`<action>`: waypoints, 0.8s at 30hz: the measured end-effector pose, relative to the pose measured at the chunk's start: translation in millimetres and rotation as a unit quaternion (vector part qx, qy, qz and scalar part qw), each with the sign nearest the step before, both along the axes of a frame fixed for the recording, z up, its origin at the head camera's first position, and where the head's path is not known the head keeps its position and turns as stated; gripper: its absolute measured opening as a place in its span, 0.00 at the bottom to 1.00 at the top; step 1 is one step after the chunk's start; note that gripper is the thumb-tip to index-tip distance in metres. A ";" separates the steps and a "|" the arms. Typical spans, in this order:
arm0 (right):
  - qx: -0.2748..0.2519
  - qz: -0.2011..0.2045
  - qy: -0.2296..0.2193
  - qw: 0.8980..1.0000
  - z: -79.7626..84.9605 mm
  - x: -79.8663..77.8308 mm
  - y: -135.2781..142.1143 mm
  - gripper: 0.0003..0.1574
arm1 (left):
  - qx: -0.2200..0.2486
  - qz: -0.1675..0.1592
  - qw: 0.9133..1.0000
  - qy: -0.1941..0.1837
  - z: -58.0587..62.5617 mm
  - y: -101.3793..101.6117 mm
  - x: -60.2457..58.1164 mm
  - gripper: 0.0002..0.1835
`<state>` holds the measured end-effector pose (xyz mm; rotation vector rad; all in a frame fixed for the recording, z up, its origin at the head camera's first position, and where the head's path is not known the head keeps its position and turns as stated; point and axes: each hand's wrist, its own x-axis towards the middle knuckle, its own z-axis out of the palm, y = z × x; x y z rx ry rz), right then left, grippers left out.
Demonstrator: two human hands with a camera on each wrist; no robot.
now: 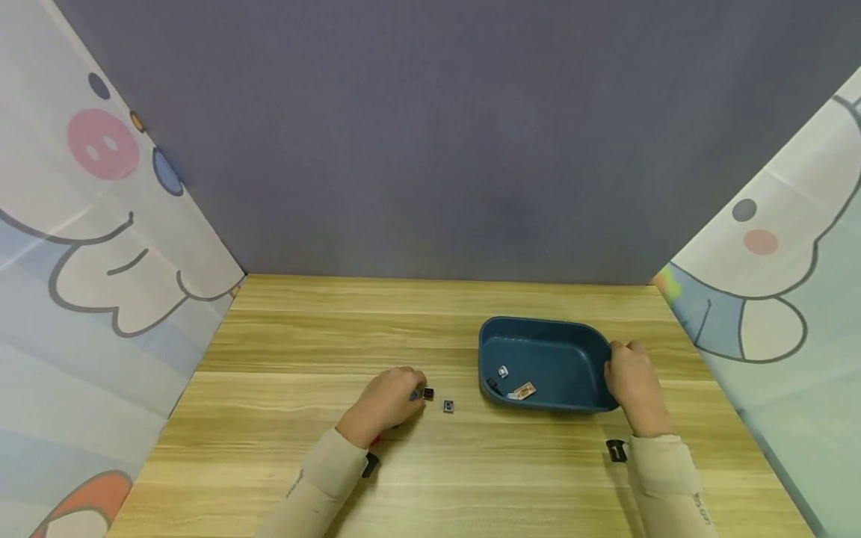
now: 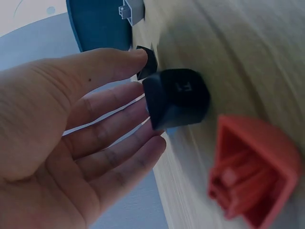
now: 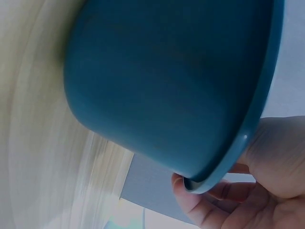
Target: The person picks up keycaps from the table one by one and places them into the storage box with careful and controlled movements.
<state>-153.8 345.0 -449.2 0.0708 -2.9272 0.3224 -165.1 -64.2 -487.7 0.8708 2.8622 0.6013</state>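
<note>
In the head view, a wood-grain table point(image 1: 282, 336) meets a grey wall point(image 1: 430, 149), with cartoon-printed cloths left and right. A blue bin point(image 1: 551, 359) stands right of centre, holding a white piece point(image 1: 503, 370), a tan tag point(image 1: 524, 391) and other small bits. Between it and the left hand point(image 1: 389, 402) lie a small black keycap point(image 1: 428, 393), close by the fingers, and a grey keycap point(image 1: 448, 406), nearer the bin.

In the left wrist view, the left thumb and fingers are apart, fairly straight; a lettered dark keycap point(image 2: 176, 98) hides some fingertips, and a hollow red keycap point(image 2: 255, 167) lies beside it. These caps look light, stiff and slick; opposite side walls seem the best hold, since the sloped faces could slip.

In the right wrist view, the right hand point(image 3: 248, 191) grips the bin's rim, fingers curled under it. The bin looks like light, firm plastic; that lip should give secure purchase.
</note>
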 end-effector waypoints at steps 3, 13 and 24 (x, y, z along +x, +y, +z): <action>0.001 -0.002 -0.002 1.000 0.0 0.2 -0.5 0.13 | -0.002 0.002 1.000 0.014 -2.3 0.7 0.5 0.06; 0.001 -0.002 0.003 1.000 -0.2 1.2 -0.7 0.11 | -0.019 0.003 0.999 0.048 -6.5 3.5 2.0 0.06; 0.000 -0.003 0.002 1.000 -3.2 -1.1 1.6 0.16 | -0.025 0.006 0.998 0.059 -5.2 4.4 0.9 0.07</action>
